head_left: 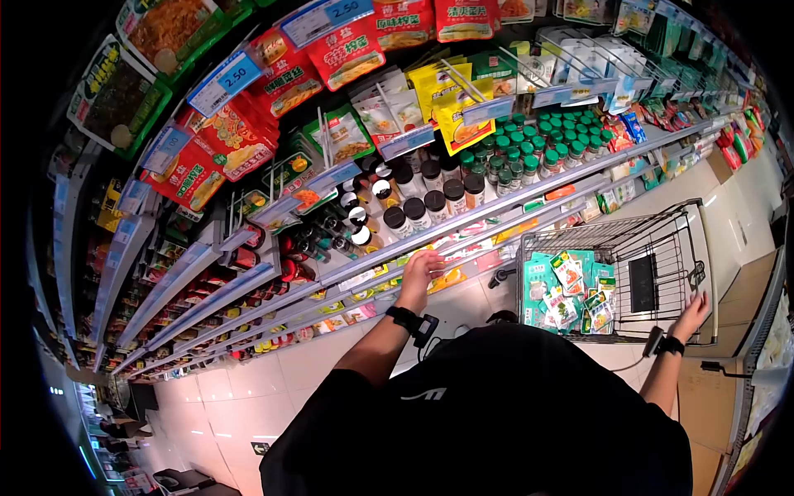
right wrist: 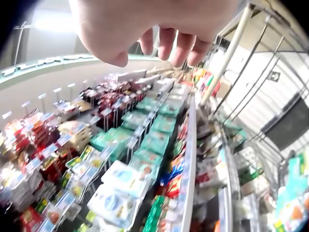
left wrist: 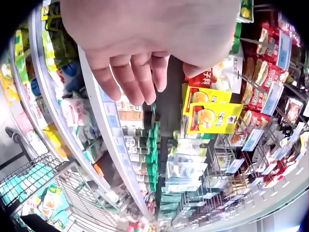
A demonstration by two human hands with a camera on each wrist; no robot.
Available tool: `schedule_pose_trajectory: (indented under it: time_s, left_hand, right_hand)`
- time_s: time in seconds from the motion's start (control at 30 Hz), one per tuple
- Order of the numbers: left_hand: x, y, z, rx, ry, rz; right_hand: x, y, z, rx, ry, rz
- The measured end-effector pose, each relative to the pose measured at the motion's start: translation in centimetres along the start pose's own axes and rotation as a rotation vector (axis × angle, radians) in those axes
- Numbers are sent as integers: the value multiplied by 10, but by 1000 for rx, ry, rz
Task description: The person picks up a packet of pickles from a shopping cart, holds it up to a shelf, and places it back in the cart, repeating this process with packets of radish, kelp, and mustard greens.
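Note:
My left hand (head_left: 423, 273) hovers in front of the shelf edge, its fingers loosely bent and holding nothing. Close by on that shelf stand jars with black caps (head_left: 435, 202). In the left wrist view, yellow packets (left wrist: 212, 118) hang beyond the fingers (left wrist: 142, 79). My right hand (head_left: 693, 316) is at the handle end of a wire shopping cart (head_left: 642, 283), with nothing in its grasp. Its fingers (right wrist: 166, 43) hang slightly curled in the right wrist view. Inside the cart lie teal packets (head_left: 539, 279) and smaller white-and-green packets (head_left: 569, 271).
Green-capped jars (head_left: 529, 153) fill the shelf to the right of the black-capped ones. Red packets (head_left: 236, 136) hang on hooks above, with price tags (head_left: 225, 83). Cardboard boxes (head_left: 744, 289) stand to the right, beyond the cart. Pale floor tiles (head_left: 223, 409) lie behind.

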State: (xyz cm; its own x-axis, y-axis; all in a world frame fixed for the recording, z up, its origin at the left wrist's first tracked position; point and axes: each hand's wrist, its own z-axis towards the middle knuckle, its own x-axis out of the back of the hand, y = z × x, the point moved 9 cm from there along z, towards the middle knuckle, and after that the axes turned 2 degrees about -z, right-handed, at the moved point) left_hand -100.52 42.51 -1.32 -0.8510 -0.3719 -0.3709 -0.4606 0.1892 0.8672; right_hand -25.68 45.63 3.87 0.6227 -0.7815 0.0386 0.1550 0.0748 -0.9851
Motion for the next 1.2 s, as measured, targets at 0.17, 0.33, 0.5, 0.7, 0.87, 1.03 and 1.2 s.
schedule_pose_trajectory:
  time_s: [0.17,0.33,0.5,0.7,0.87,1.03,1.2]
  left_hand:
    - [-25,-4,-21,-93,92,62]
    - [-104,-22,-56,-184,79,165]
    - [-185,-42,-107,-269,-47,237]
    - [-203,-59,-152,-270,35,265]
    - [-186,-76,-164,-247,145,242]
    - [-184,-85,-171,-223,192,240]
    - [-188,-83,-167,-226,169,229]
  right_hand:
    - [108,42,26,-32,153,-69]
    - [173,103,94,80,135,-564]
    - [210,121,145,268,133,-1087]
    - [230,119,143,115,396,-1034]
    - [260,200,165,-306,346,-735]
    - [258,259,196,-525,320,-296]
    - [259,280,225,-492,316,-41]
